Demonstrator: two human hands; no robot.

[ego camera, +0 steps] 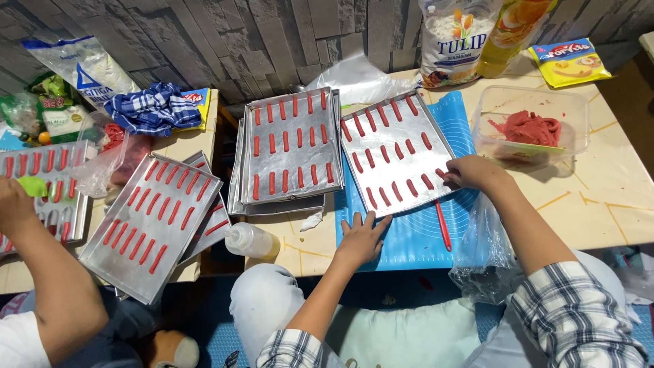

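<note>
Four groups of metal trays are seen, each laid with rows of red dough strips. The nearest tray (397,153) lies tilted on a blue mat (415,232), three rows of strips upon it. The right hand (473,172) is set at this tray's lower right edge, fingers curled around a red strip (441,175) there (whether it is pinched or only touched cannot be told). The left hand (361,238) is laid flat and spread on the mat, just below the tray's near edge, with nothing held. One clear tub (531,123) of red dough stands right of the tray. One squeeze bottle (252,240) lies left of the mat. A co-worker's arm (41,259) is cut off at the left border, its hand partly hidden.
</note>
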